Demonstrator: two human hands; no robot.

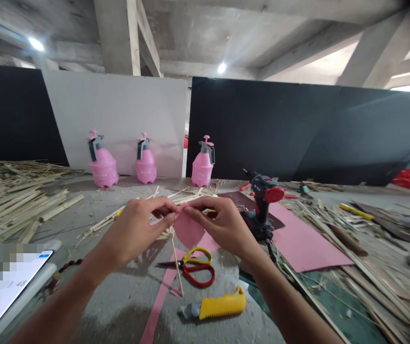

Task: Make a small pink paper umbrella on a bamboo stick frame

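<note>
Pink paper disc (189,229) is being pinched carefully between left hand (136,229) and right hand (217,224), fingertips (172,216) narrow and, it seems, holding its upper edge steady.

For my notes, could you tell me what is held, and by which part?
The left hand and right hand pinch a rounded pink paper piece at its top edge.

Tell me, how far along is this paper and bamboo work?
A pink paper round looks cut; scissors lie nearby. The left hand and right hand pinch its top edge. A pink sheet and bamboo strips still lie aside.
</note>
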